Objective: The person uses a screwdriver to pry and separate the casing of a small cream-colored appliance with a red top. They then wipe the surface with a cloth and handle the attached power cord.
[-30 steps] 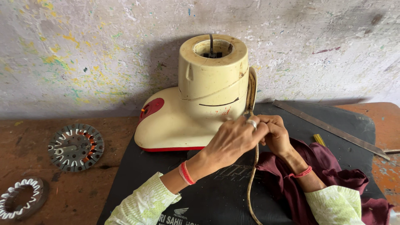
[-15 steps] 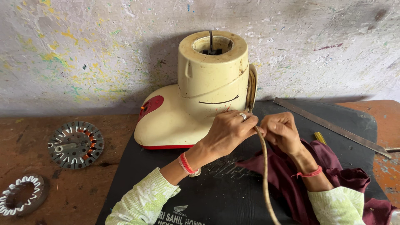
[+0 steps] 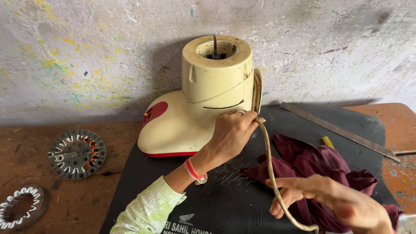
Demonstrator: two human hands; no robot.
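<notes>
A cream mixer base (image 3: 203, 99) with a red panel stands on a black mat (image 3: 242, 203) against the wall. Its dirty cream cord (image 3: 269, 164) runs from the right side of the housing down toward the frame's lower edge. My left hand (image 3: 232, 132) pinches the cord right beside the housing. My right hand (image 3: 316, 195) is lower right, fingers curled loosely around the cord further along, above a maroon cloth (image 3: 320, 169).
A round motor stator (image 3: 77, 154) and a toothed ring (image 3: 19, 211) lie on the brown wooden bench at the left. A long metal ruler (image 3: 338, 130) and a small yellow item (image 3: 328, 142) lie at the mat's right side. A paint-flecked wall stands close behind.
My right hand has slid away from the left hand, down and to the right along the cord. The left hand stays at the housing, and the cord now hangs straighter between them.
</notes>
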